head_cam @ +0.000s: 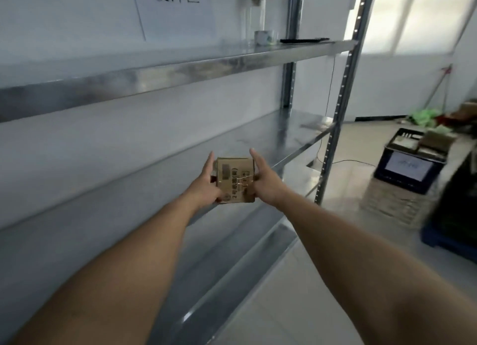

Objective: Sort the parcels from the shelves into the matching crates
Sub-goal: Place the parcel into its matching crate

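A person's left hand point(206, 186) and right hand point(267, 182) clamped a small cardboard parcel point(233, 180) between them at the front edge of the middle shelf point(271, 135) of a steel rack. The fingers point(209, 161) of the left hand lay straight up the box's left side, those of the right hand point(258, 159) up its right side, and both thumbs hooked onto its near face. The printed box sat wholly between the two sets of fingers. Whether it rested on the shelf or had cleared it could not be told.

Beyond the fingertips the middle shelf showed no other parcel. Above them the top shelf point(180, 71) carried only a glass bottle point(255, 14), a cup point(264, 37) and a dark flat object, under a wall sign point(175, 6). The shelf below the hands also showed none.

Well off to the right of the right fingers, a dark crate point(387, 174) with a white label stood on a stack, with boxes point(436, 140) already piled in and beside it.

The sorting appeared close to its end on this stretch of rack: this looked like the last parcel in sight, gripped but not yet carried to a crate. The label was too blurred to judge which crate matched it, and parts of the rack lay outside the frame.
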